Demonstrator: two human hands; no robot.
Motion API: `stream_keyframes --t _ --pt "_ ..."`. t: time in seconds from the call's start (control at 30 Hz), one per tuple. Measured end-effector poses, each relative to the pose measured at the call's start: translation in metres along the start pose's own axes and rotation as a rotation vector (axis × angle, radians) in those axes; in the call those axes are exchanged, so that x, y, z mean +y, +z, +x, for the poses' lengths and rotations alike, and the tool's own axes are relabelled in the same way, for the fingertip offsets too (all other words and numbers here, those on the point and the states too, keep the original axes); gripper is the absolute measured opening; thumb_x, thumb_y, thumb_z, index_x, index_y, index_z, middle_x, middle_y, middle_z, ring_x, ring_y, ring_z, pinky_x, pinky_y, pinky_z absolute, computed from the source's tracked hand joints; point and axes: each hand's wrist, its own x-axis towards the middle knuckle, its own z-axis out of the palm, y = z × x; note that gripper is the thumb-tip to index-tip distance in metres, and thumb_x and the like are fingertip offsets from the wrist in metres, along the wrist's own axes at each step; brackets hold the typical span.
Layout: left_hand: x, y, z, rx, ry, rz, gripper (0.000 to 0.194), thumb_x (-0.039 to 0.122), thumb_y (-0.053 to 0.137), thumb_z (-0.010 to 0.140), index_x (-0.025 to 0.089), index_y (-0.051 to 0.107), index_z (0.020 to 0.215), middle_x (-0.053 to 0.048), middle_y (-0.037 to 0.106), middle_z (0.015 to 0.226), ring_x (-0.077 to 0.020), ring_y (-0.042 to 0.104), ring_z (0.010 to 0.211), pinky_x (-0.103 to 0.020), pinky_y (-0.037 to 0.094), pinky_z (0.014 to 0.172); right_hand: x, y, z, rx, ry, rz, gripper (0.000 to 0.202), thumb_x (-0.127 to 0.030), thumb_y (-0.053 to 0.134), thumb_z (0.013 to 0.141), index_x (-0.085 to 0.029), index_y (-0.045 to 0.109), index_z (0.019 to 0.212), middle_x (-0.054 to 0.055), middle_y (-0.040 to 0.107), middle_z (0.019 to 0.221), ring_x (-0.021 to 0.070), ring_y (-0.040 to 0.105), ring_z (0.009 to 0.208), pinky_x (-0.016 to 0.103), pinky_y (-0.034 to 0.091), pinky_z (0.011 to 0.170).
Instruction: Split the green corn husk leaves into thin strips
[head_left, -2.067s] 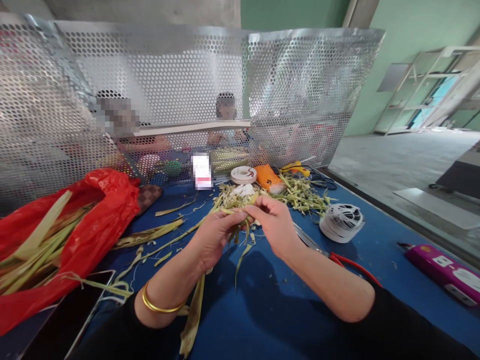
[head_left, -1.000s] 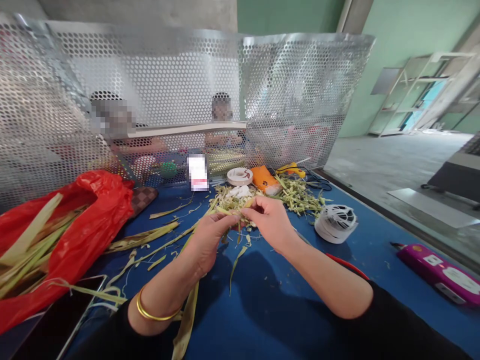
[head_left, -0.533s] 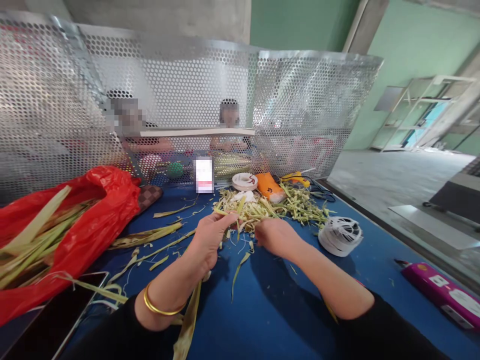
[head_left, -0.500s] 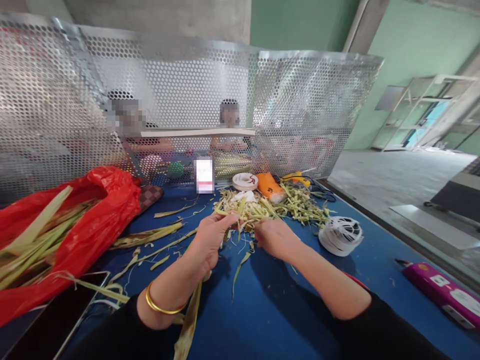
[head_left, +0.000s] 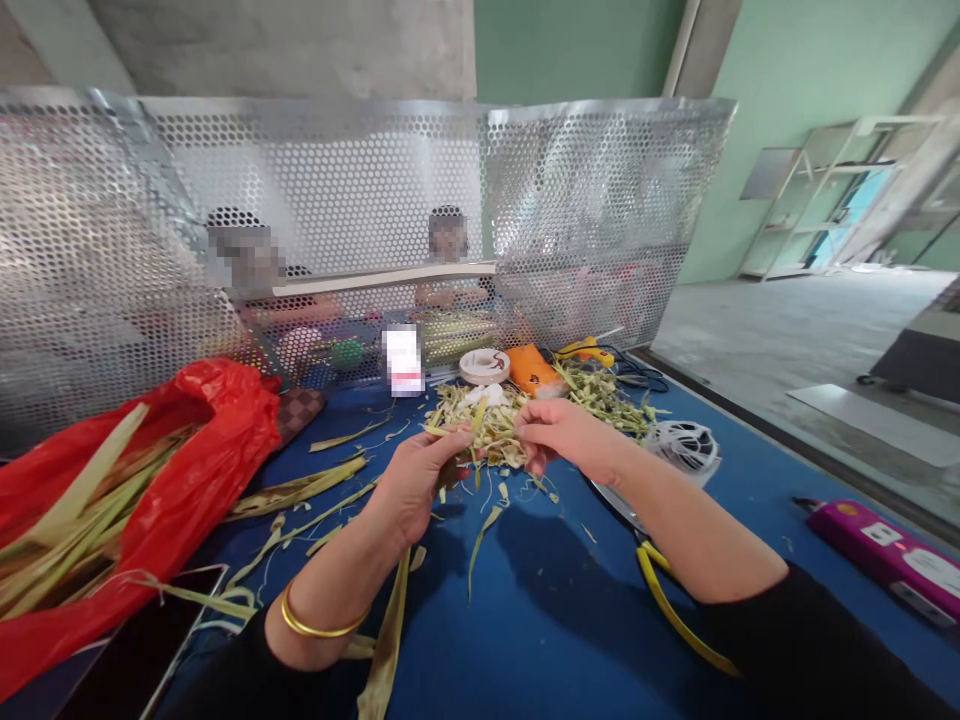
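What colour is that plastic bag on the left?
The plastic bag is bright red, seen best in the head view.

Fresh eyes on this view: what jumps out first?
The bright red plastic bag at the far left, stuffed with long dry husks. Next, the purple case marked with a "B" at the right edge, and the orange packet behind the heap of pale shreds, all on the blue tabletop.

Logged: two hands (head_left: 420, 475) (head_left: 562, 438), one gold bracelet (head_left: 319, 628). Counted on one desk (head_left: 487, 650): one red bag (head_left: 244, 405), one tape roll (head_left: 484, 375), one orange packet (head_left: 532, 370), one white spool (head_left: 694, 455), one purple case (head_left: 851, 528), one dark-screened device (head_left: 131, 655). Recorded beyond perforated metal (head_left: 600, 200): two people (head_left: 247, 255) (head_left: 448, 238).
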Motion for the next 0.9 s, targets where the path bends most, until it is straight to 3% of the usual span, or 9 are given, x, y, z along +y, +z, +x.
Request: stream_keyframes --t 0.07,0.2,0.33,0.47,0.73,0.9 --pt "0.000 0.001 -0.002 -0.037 0.015 0.018 0.025 0.026 0.080 0.059 0.014 0.072 0.079 -0.006 0.072 0.077 -0.0134 0.065 0.065 -0.021 0.048 0.056 -0.003 0.001 -0.003 0.004 0.027 0.122 0.008 -0.016 0.057 0.072 -0.019 0.052 0.067 -0.007 0.055 0.051 0.0066 0.047 0.035 0.021 0.045 0.045" --pt "-0.002 0.000 -0.003 -0.151 0.010 0.112 0.021 0.028 0.079 0.061 0.016 0.072 0.077 -0.006 0.073 0.076 -0.0156 0.067 0.070 -0.021 0.047 0.056 -0.007 0.008 -0.006 -0.009 -0.002 0.067 0.010 -0.017 0.059 0.070 -0.019 0.053 0.062 -0.006 0.056 0.051 0.0042 0.037 0.031 0.018 0.033 0.034" --pt "-0.004 -0.001 -0.002 -0.154 -0.003 0.164 0.022 0.029 0.079 0.061 0.017 0.072 0.078 -0.005 0.073 0.077 -0.0166 0.068 0.071 -0.022 0.046 0.057 -0.008 0.012 -0.007 -0.012 -0.017 -0.014 0.008 -0.016 0.054 0.069 -0.018 0.056 0.062 -0.006 0.053 0.049 0.0039 0.032 0.031 0.019 0.022 0.032" --pt "-0.003 0.000 -0.002 -0.137 0.003 0.146 0.024 0.030 0.081 0.057 0.016 0.072 0.074 -0.006 0.073 0.079 -0.0186 0.068 0.075 -0.023 0.047 0.059 -0.008 0.011 -0.007 0.044 -0.030 -0.079 0.010 -0.015 0.053 0.068 -0.018 0.054 0.059 -0.007 0.048 0.046 0.0052 0.032 0.036 0.019 0.022 0.036" --pt "0.001 0.000 -0.003 -0.133 0.070 0.190 0.022 0.031 0.081 0.057 0.015 0.075 0.071 -0.011 0.066 0.116 -0.0187 0.065 0.080 -0.023 0.047 0.059 -0.009 0.009 -0.008 0.068 -0.135 -0.386 0.014 -0.016 0.053 0.073 -0.018 0.055 0.058 -0.004 0.053 0.051 0.0086 0.041 0.045 0.021 0.028 0.044" --pt "0.006 -0.001 -0.004 -0.141 0.095 0.212 0.019 0.031 0.079 0.059 0.014 0.074 0.066 -0.011 0.064 0.120 -0.0159 0.064 0.077 -0.021 0.046 0.057 -0.012 0.009 -0.008 0.125 -0.143 -0.430 0.018 -0.020 0.052 0.077 -0.018 0.053 0.058 -0.003 0.053 0.051 0.0098 0.042 0.048 0.023 0.030 0.048"
